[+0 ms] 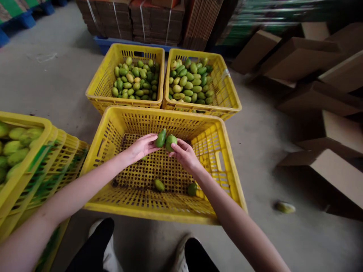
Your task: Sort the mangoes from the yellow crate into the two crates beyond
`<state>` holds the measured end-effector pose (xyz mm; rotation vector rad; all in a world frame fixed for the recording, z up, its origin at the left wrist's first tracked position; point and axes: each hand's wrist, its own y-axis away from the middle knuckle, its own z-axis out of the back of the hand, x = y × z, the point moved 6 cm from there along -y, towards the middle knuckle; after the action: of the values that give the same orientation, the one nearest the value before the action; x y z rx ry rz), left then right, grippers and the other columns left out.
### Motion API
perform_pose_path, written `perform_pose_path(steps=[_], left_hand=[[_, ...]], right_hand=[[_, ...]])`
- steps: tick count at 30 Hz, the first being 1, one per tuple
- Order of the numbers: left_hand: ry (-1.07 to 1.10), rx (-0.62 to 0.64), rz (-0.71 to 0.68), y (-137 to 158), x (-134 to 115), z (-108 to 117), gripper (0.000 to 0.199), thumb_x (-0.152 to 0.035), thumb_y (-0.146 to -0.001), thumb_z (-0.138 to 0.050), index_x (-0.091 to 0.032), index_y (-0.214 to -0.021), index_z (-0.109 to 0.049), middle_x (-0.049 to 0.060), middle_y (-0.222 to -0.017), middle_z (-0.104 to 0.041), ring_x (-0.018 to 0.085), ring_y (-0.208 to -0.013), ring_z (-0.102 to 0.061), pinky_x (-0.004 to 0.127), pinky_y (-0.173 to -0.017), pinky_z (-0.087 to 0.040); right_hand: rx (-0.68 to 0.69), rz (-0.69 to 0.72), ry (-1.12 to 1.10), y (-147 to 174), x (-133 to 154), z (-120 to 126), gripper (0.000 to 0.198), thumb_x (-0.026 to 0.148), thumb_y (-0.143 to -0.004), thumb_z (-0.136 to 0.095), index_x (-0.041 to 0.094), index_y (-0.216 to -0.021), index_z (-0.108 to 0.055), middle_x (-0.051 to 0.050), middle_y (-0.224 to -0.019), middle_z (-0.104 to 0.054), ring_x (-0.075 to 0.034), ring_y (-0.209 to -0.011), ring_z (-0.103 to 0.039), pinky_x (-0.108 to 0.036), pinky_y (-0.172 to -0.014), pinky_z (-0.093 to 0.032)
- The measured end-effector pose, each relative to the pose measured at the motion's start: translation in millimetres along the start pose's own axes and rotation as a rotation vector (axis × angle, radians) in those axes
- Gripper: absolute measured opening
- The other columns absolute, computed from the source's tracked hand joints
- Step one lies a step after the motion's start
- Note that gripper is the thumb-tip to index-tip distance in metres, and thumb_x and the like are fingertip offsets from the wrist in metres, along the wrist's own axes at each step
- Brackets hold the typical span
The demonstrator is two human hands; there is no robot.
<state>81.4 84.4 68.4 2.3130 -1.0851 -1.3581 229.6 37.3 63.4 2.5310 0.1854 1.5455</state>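
Over a yellow plastic crate (98, 151), my left hand (143, 147) is closed on a dark green mango (160, 138). My right hand (184, 152) grips a lighter green mango (170, 142) between thumb and fingers. The two fruits are side by side, close together or touching. Below them, on the crate's perforated floor, lie a yellowish-green mango (159, 185) and a darker one (192, 189) by the near right corner. Another fruit is mostly hidden beneath my left hand.
Two yellow crates, left (98, 81) and right (224, 85), hold many mangoes beyond. Stacked crates (42, 128) with larger green fruit stand at left. Cardboard boxes (337, 173) crowd the right side. A single fruit (285, 207) lies on the floor. Bundled cardboard (157, 22) is at the back.
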Motion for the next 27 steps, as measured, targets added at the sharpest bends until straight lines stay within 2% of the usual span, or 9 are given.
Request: perform_pose_path(steps=[3, 9, 13, 17, 20, 24, 27], left_hand=[[-0.034, 0.045, -0.02, 0, 2, -2, 0.014, -0.005, -0.082, -0.067, -0.013, -0.093, -0.069, 0.006, -0.099, -0.073, 0.014, -0.088, -0.071, 0.035, -0.101, -0.051], [-0.156, 0.084, -0.056, -6, 3, 7, 0.025, -0.017, -0.078, -0.077, -0.014, -0.101, -0.072, 0.009, -0.108, -0.071, 0.02, -0.108, -0.065, 0.037, -0.108, -0.043], [-0.114, -0.003, -0.058, -8, 1, 12, 0.022, -0.01, -0.075, -0.077, -0.015, -0.095, -0.069, 0.005, -0.097, -0.071, 0.014, -0.095, -0.066, 0.034, -0.104, -0.045], [-0.043, -0.03, -0.041, -4, -2, 7, 0.015, -0.003, -0.082, -0.066, -0.013, -0.092, -0.069, 0.005, -0.091, -0.071, 0.01, -0.084, -0.067, 0.028, -0.098, -0.05], [-0.029, -0.03, -0.029, -1, -4, 3, 0.015, -0.003, -0.085, -0.062, -0.013, -0.094, -0.069, 0.006, -0.092, -0.072, 0.011, -0.081, -0.069, 0.027, -0.094, -0.054], [-0.046, -0.041, -0.051, 0, -5, 4, 0.013, -0.004, -0.088, -0.059, -0.014, -0.091, -0.067, 0.005, -0.088, -0.072, 0.012, -0.076, -0.071, 0.032, -0.09, -0.058], [-0.082, -0.048, -0.062, 0, -4, 5, 0.013, -0.007, -0.09, -0.056, -0.012, -0.092, -0.068, 0.008, -0.092, -0.073, 0.014, -0.078, -0.072, 0.035, -0.092, -0.057]], right_hand=[[-0.046, 0.029, 0.026, 1, 1, 2, 0.042, 0.038, -0.063, -0.088, 0.024, -0.099, -0.07, 0.001, -0.092, -0.069, -0.013, -0.071, -0.062, -0.023, -0.053, -0.053], [-0.048, 0.026, -0.03, -2, 1, 8, 0.036, 0.045, -0.065, -0.087, 0.022, -0.087, -0.07, 0.001, -0.086, -0.069, -0.011, -0.073, -0.062, -0.022, -0.063, -0.052], [-0.021, 0.039, -0.046, -3, 6, 9, 0.036, 0.045, -0.067, -0.085, 0.022, -0.091, -0.07, 0.001, -0.086, -0.07, -0.013, -0.074, -0.064, -0.028, -0.073, -0.056], [-0.034, 0.029, -0.102, -2, 8, 10, 0.037, 0.042, -0.068, -0.085, 0.026, -0.096, -0.067, 0.005, -0.078, -0.069, -0.012, -0.066, -0.065, -0.029, -0.071, -0.059], [-0.053, 0.016, -0.109, -1, 8, 11, 0.032, 0.04, -0.072, -0.082, 0.025, -0.095, -0.067, 0.004, -0.075, -0.069, -0.014, -0.069, -0.069, -0.029, -0.07, -0.06], [-0.076, -0.026, -0.092, -3, 5, 11, 0.027, 0.04, -0.071, -0.081, 0.02, -0.085, -0.07, 0.0, -0.069, -0.07, -0.02, -0.076, -0.072, -0.032, -0.068, -0.061], [-0.073, -0.044, -0.077, -3, 5, 7, 0.031, 0.046, -0.066, -0.083, 0.019, -0.077, -0.071, -0.001, -0.068, -0.071, -0.021, -0.073, -0.072, -0.033, -0.068, -0.061]])
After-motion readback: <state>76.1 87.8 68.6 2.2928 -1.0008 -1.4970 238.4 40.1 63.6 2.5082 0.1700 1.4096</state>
